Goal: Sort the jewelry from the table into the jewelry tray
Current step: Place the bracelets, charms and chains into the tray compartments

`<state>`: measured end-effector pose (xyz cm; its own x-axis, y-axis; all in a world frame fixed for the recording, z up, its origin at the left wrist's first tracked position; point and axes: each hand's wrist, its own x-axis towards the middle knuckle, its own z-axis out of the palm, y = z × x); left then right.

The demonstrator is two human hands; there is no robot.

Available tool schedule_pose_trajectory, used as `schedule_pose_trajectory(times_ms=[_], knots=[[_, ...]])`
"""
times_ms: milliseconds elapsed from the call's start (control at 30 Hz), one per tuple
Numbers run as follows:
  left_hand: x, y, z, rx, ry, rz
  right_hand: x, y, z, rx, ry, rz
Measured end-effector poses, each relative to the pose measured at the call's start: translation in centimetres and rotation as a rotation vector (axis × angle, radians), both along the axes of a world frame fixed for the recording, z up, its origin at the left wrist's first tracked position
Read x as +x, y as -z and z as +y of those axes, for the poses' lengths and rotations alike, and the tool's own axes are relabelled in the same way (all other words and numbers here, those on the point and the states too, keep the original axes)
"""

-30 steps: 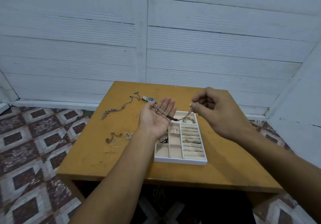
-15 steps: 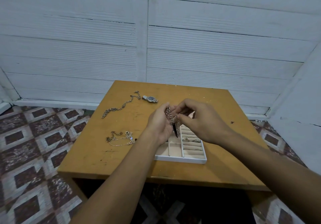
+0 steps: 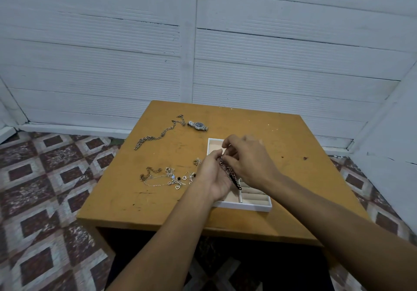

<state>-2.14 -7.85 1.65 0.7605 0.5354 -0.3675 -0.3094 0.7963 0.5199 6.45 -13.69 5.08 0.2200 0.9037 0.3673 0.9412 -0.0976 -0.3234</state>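
A silver chain bracelet (image 3: 230, 173) with a dark bar hangs between both hands, just above the white jewelry tray (image 3: 248, 207). My left hand (image 3: 213, 177) cups the chain from the left, and my right hand (image 3: 249, 162) pinches its upper end with curled fingers. Both hands cover most of the tray; only its far left corner and near edge with ring rolls show. On the wooden table (image 3: 304, 189) lie a long silver chain (image 3: 158, 135), a wristwatch (image 3: 198, 125) and a tangle of thin necklaces with charms (image 3: 167, 177).
The table stands against a white panelled wall (image 3: 203, 53). Patterned floor tiles (image 3: 45, 189) spread to the left and right. A small charm (image 3: 197, 161) lies by my left hand. Bare tabletop shows to the right of the tray.
My hands came together over the tray and the stretched bracelet was gathered into a hanging bunch. The hands then shifted slightly forward over the tray.
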Motion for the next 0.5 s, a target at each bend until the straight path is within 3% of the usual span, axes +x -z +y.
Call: schedule_pose_trajectory(times_ms=[100,300,500], knots=[[-0.1,0.3,-0.1,-0.018,-0.023,-0.004,-0.1,0.6,0.2,-0.035,0.002,-0.053],[-0.1,1.1,-0.1,0.007,-0.109,0.054,0.7,0.5,-0.1,0.045,0.024,0.056],[0.1,1.5,-0.9,0.106,-0.195,0.195,0.5,2.3,-1.0,0.058,0.085,0.33]])
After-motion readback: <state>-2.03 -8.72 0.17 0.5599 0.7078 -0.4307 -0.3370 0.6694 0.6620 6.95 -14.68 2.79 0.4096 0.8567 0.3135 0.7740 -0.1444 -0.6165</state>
